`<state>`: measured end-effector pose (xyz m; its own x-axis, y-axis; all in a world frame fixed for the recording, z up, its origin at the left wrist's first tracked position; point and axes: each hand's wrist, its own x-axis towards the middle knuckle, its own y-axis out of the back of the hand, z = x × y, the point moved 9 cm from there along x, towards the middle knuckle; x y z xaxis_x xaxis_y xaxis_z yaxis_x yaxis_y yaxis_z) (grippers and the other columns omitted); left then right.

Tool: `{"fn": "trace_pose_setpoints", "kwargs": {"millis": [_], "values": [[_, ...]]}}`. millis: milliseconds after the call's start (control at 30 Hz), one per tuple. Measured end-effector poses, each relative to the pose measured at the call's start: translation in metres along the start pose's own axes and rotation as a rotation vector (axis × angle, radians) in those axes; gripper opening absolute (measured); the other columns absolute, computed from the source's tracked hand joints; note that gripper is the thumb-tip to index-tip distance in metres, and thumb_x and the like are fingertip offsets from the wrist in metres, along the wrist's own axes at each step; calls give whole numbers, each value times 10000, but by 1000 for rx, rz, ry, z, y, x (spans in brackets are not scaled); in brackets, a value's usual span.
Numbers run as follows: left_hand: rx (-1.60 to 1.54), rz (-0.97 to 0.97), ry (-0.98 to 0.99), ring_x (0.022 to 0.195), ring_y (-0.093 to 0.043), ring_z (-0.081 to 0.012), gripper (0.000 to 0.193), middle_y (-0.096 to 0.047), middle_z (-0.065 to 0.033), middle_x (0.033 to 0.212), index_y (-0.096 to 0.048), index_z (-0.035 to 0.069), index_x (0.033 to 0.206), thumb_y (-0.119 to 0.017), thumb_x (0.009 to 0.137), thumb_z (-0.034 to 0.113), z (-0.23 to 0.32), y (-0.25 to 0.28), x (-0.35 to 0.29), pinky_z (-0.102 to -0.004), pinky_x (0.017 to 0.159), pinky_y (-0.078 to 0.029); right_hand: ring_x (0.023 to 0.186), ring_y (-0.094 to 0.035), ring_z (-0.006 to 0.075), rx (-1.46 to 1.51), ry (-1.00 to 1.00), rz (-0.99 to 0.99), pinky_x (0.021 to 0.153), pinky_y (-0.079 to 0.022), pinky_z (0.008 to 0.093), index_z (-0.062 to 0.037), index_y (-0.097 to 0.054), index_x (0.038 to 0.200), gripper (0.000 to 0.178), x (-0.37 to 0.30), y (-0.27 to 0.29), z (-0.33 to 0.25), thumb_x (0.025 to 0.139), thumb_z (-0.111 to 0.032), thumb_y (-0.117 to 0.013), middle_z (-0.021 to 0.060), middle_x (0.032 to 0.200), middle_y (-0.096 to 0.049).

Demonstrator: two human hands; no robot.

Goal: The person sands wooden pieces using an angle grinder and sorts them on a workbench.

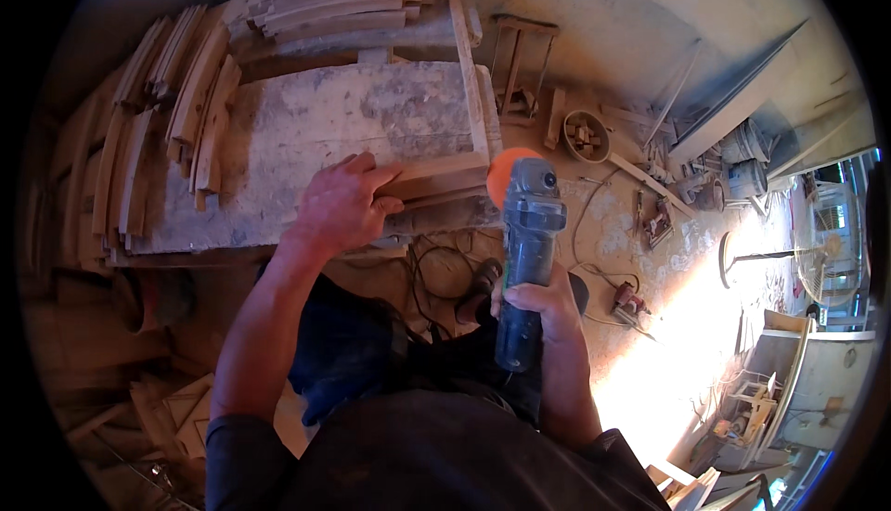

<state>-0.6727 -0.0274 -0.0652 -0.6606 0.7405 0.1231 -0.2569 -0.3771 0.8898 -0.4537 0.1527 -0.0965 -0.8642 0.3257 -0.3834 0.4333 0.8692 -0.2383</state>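
Observation:
My right hand (pixel 546 301) is wrapped round the body of a dark angle grinder (pixel 531 242), held upright in front of me. An orange disc (pixel 501 177) is fitted at its head, with its edge at the right end of a short wooden piece (pixel 441 175). That wood lies along the near right part of the dusty workbench (pixel 316 112). My left hand (pixel 345 197) grips its left end, with thumb and forefinger on it; the other fingers are partly hidden. Whether the disc touches the wood or is just beside it, I cannot tell.
Stacked wooden strips (pixel 190 112) lie on the bench's left side, more strips (pixel 334 5) at the back. Right of the bench stand a bucket of wood offcuts (pixel 587 136) and a fan (pixel 821 256). Cables and a red tool (pixel 629 303) lie on the dusty floor.

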Motion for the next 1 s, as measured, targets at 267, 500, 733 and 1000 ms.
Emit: {"fn": "trace_pose_setpoints", "kwargs": {"millis": [267, 500, 733, 1000], "values": [[-1, -8, -1, 996, -675, -354, 490, -669, -109, 1039, -737, 118, 1318, -829, 876, 306, 0, 2, 1, -454, 859, -551, 681, -709, 263, 43, 69, 10, 663, -594, 383, 67, -641, 1084, 489, -6, 8, -3, 708, -219, -771, 174, 830, -714], [0, -22, 28, 973, -676, -357, 498, -666, -115, 1036, -731, 115, 1331, -826, 883, 309, 4, 7, -1, -459, 849, -547, 693, -711, 264, 33, 3, -41, 677, -603, 397, 66, -638, 1073, 445, -1, 0, 4, 725, -183, -761, 177, 833, -714], [-1, -14, -34, 1035, -657, -362, 470, -656, -127, 1101, -727, 81, 1288, -808, 897, 329, -3, 4, 9, -460, 879, -544, 679, -715, 272, 80, 53, 62, 654, -603, 385, 72, -633, 1082, 492, -15, 22, 9, 697, -204, -767, 171, 821, -711], [135, 6, -75, 1231, -562, -378, 647, -602, -177, 1250, -608, 34, 1384, -825, 863, 351, 8, -14, 17, -497, 1048, -472, 677, -712, 295, -9, 120, -57, 671, -606, 407, 77, -592, 1200, 600, 5, 30, 1, 704, -211, -768, 184, 816, -708]]}}
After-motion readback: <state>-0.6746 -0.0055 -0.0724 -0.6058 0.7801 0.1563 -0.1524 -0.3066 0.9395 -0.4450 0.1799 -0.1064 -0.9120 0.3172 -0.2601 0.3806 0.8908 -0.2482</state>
